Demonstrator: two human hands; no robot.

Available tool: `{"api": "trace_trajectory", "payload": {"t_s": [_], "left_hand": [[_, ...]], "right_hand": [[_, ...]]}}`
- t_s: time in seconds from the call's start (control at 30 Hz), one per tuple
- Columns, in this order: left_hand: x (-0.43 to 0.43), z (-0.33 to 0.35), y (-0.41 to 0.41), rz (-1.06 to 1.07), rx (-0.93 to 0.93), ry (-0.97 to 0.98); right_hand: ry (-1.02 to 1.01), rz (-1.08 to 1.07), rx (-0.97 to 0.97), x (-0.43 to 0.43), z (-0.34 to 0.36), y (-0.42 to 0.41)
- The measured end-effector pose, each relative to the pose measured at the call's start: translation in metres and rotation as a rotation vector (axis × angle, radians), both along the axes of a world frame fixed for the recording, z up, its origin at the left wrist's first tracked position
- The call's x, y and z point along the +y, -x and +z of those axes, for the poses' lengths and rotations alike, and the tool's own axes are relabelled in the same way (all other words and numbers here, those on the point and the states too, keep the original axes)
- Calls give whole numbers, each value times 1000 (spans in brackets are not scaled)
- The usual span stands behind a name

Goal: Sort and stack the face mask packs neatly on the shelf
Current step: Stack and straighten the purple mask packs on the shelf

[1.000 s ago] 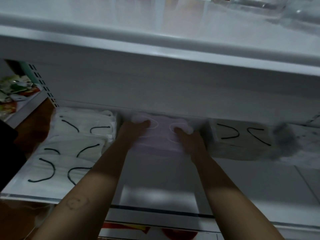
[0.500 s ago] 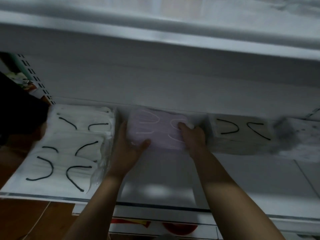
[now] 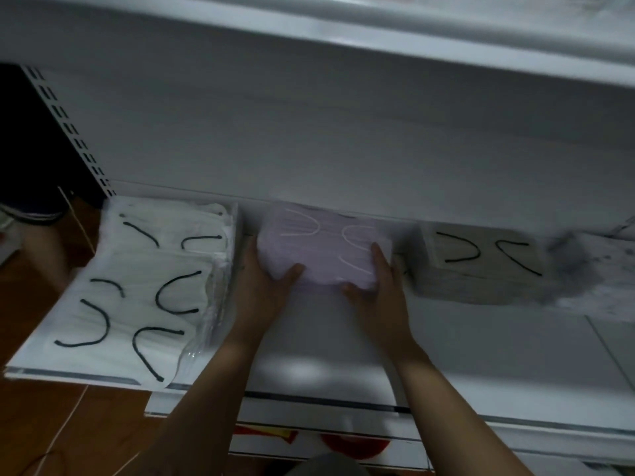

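Hands have slid back from the far edge of the lilac mask pile [image 3: 319, 242] to its near corners. The left hand [image 3: 264, 286] and right hand [image 3: 378, 293] now clasp it from both sides, thumbs on top, at the back of the shelf [image 3: 481, 355]. I judge the pile is being squared. Left of the left hand lie three white packs [image 3: 137, 286]. Right of the right hand lies one beige pile [image 3: 481, 266], then one blurred grey thing [image 3: 570, 266].

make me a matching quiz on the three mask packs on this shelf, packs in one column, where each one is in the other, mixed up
1 white packs
2 lilac pack
3 beige pack

a right of the right hand
b left end of the shelf
c held between the left hand and the right hand

Pairs: 1-b, 2-c, 3-a
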State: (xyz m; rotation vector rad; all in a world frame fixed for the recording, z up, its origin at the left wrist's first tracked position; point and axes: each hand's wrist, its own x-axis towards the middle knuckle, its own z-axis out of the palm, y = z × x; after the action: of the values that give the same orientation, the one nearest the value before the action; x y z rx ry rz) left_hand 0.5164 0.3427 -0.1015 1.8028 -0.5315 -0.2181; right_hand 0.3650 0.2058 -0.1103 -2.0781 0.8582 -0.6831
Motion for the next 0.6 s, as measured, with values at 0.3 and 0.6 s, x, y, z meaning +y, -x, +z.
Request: {"api": "trace_trajectory", "payload": {"t_s": [0.3, 0.6], "left_hand": [[5, -6, -4, -48, -104, -4], [11, -9, -7, -153, -103, -14]], "right_hand": [[20, 86, 117, -18, 3, -3], [115, 86, 137, -26, 11, -8]]}}
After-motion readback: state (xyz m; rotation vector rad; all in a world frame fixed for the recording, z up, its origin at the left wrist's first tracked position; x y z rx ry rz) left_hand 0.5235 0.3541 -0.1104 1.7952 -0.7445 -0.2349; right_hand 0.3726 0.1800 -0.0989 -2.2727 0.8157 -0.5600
